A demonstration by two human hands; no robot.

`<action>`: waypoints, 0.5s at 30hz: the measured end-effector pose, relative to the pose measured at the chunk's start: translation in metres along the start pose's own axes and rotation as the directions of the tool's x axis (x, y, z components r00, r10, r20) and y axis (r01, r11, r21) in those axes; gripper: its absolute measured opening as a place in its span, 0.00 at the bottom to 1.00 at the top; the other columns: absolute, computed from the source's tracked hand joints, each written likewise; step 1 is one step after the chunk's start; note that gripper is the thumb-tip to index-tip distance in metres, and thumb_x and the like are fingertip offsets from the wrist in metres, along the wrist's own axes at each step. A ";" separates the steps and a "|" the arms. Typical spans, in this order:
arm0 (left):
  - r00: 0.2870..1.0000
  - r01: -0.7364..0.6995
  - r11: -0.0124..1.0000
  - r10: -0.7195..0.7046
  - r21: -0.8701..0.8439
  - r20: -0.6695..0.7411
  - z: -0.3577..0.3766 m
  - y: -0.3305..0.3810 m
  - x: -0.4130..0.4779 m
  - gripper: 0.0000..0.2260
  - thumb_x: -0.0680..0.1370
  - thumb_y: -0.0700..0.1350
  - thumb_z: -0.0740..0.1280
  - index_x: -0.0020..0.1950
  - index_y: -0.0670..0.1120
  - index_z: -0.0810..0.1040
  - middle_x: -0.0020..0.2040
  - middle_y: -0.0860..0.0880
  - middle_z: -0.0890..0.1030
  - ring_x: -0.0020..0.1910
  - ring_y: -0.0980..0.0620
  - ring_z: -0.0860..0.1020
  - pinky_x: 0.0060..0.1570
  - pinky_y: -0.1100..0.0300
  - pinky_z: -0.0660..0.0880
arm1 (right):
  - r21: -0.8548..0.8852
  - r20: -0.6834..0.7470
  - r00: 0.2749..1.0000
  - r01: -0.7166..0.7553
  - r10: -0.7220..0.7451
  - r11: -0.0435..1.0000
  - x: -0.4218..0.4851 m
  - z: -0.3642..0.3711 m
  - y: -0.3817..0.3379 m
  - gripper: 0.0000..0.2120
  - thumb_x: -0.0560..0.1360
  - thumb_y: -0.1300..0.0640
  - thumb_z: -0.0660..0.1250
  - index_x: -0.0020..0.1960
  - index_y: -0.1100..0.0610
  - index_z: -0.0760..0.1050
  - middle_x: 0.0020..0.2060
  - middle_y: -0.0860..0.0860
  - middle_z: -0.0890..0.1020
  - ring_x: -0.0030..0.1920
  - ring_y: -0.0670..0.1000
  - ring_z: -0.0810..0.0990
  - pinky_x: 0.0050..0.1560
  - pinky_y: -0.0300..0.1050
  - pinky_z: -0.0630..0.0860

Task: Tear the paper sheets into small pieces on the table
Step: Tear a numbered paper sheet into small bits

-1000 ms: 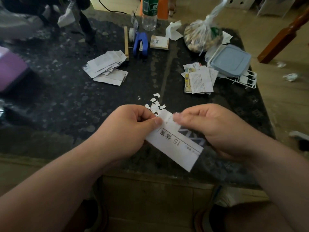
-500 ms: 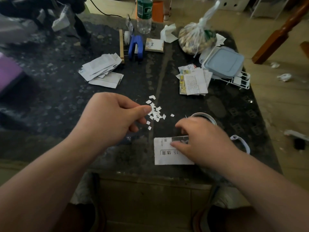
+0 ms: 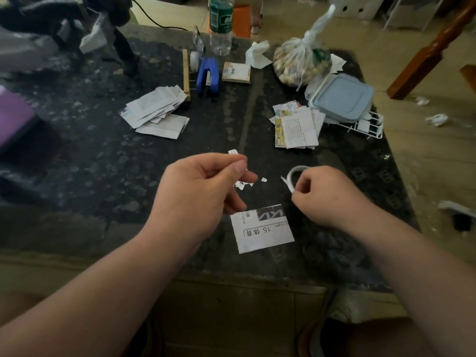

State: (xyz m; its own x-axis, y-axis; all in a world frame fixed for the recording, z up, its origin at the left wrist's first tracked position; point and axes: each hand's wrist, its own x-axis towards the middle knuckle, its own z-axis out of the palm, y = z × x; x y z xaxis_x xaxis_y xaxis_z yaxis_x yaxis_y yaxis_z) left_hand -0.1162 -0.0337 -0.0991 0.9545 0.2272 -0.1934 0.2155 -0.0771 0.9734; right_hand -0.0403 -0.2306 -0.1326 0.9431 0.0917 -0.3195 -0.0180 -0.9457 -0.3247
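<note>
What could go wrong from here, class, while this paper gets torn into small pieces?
1. The sheet lies unheld near the table's front edge; a passing forearm might sweep it off.
2. The left hand is over the scraps; brushing them could scatter them.
3. The right hand pinches a thin curled strip; it may rip unevenly.

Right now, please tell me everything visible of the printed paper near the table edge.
The paper is a thin white piece, rectangular. It bears black print, "15" among it, and a grey patterned band at its far side. It lies flat, slightly turned, on the dark table. The left hand hangs over its far corner; contact unclear. The right hand, holding a strip, is apart.
</note>
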 end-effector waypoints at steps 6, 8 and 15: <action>0.998 0.057 0.968 -0.050 -0.245 0.035 0.003 0.002 -0.003 0.09 0.73 0.50 0.74 0.51 0.49 0.86 0.43 0.46 0.87 0.32 0.51 0.79 0.34 0.55 0.76 | 0.662 -0.072 0.954 0.264 -0.291 0.702 -0.052 -0.042 -0.020 0.06 0.75 0.62 0.71 0.39 0.57 0.78 0.32 0.52 0.85 0.38 0.50 0.86 0.39 0.41 0.81; 0.991 0.072 0.946 -0.033 -0.315 0.129 0.006 0.003 -0.005 0.16 0.71 0.47 0.73 0.58 0.48 0.84 0.43 0.47 0.86 0.34 0.52 0.80 0.36 0.58 0.76 | 0.798 -0.047 0.934 0.248 -0.354 0.549 -0.064 -0.037 -0.023 0.07 0.75 0.60 0.70 0.39 0.57 0.78 0.32 0.57 0.84 0.40 0.62 0.85 0.42 0.49 0.82; 0.970 0.027 0.941 0.057 -0.338 0.237 0.006 0.004 -0.009 0.11 0.68 0.46 0.74 0.49 0.49 0.89 0.41 0.47 0.86 0.34 0.56 0.79 0.36 0.61 0.75 | 0.927 0.039 0.919 0.113 -0.393 0.357 -0.068 -0.028 -0.028 0.04 0.70 0.60 0.66 0.38 0.55 0.79 0.31 0.60 0.81 0.37 0.60 0.82 0.45 0.62 0.79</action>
State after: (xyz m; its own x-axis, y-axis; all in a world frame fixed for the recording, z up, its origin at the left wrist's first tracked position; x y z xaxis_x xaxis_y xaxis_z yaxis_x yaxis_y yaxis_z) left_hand -0.1227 -0.0418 -0.0941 0.9868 -0.0138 -0.1612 0.1591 0.2613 0.9521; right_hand -0.0948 -0.2196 -0.0768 0.8608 0.4677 -0.2009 -0.2075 -0.0379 -0.9775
